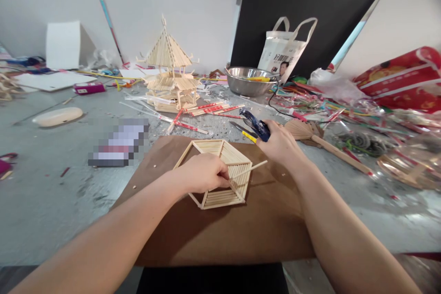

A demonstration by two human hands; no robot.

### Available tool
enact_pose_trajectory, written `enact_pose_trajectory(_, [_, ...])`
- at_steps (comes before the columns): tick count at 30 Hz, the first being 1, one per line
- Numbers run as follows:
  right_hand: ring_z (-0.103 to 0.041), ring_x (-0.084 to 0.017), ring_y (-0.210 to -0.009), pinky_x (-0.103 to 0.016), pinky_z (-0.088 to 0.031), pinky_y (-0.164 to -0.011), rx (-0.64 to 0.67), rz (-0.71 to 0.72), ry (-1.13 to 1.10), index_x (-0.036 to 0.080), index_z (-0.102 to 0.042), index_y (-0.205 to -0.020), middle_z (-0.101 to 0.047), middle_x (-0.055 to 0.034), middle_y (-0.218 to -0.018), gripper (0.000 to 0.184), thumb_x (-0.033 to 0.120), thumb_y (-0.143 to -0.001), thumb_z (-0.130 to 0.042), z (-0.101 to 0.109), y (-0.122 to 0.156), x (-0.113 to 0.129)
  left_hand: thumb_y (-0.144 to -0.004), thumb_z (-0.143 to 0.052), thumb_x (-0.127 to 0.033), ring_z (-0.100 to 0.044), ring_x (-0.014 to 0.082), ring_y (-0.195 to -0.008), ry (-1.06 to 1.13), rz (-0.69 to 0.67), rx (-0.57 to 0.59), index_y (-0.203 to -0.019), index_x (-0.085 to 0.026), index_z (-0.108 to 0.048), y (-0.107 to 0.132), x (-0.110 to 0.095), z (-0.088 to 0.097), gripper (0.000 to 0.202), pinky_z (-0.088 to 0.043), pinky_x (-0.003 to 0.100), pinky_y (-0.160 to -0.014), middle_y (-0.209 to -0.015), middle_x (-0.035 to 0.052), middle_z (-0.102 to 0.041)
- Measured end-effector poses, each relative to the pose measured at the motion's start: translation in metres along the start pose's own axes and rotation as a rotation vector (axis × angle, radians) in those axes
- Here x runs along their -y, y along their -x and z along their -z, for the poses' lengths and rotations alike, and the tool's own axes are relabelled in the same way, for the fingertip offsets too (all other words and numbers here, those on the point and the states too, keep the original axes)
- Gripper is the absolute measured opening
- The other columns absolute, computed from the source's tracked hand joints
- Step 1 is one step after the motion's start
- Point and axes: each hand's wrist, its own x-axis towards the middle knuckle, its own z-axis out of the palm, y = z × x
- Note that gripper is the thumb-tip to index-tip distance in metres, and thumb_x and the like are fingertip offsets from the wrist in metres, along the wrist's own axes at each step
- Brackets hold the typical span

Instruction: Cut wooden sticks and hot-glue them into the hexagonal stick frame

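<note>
A flat hexagon frame of thin wooden sticks (220, 149) lies on a brown board (262, 220) in front of me. My left hand (203, 172) rests on its middle, fingers pinched on one loose stick (253, 167) that pokes out to the right. My right hand (280, 142) sits just beyond the frame's right corner, closed on blue-handled cutters (255, 124) whose jaws point left.
A finished stick pagoda (170, 73) stands behind, with red-wrapped chopsticks (213, 109) at its foot. A steel bowl (250, 80), a white bag (285, 48) and a red package (403, 76) sit at the back right. A wooden fan (310, 131) lies right of my hand.
</note>
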Motion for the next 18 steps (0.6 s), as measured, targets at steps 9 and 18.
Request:
enact_pose_trajectory(9, [-0.055, -0.025, -0.082, -0.034, -0.041, -0.069, -0.001, 0.014, -0.016, 0.016, -0.048, -0.108, -0.060, -0.0111, -0.093, 0.044, 0.028, -0.066, -0.049, -0.0014, -0.0005, -0.0003, -0.063, -0.056, -0.040, -0.055, 0.0149, -0.067, -0.089, 0.009, 0.014, -0.073, -0.022, -0.063, 0.0003, -0.0019, -0.0011, 0.022, -0.035, 0.022, -0.054, -0.074, 0.0009, -0.065])
enact_pose_trajectory(18, [-0.055, -0.025, -0.082, -0.035, -0.041, -0.070, 0.008, 0.029, -0.016, 0.016, -0.048, -0.108, -0.060, -0.0109, -0.093, 0.044, 0.028, -0.066, -0.050, -0.0022, -0.0005, -0.0001, -0.064, -0.056, -0.040, -0.056, 0.0147, -0.067, -0.100, -0.017, 0.025, -0.073, -0.024, -0.066, 0.0015, -0.0035, -0.0009, 0.020, -0.034, 0.023, -0.056, -0.074, -0.0004, -0.066])
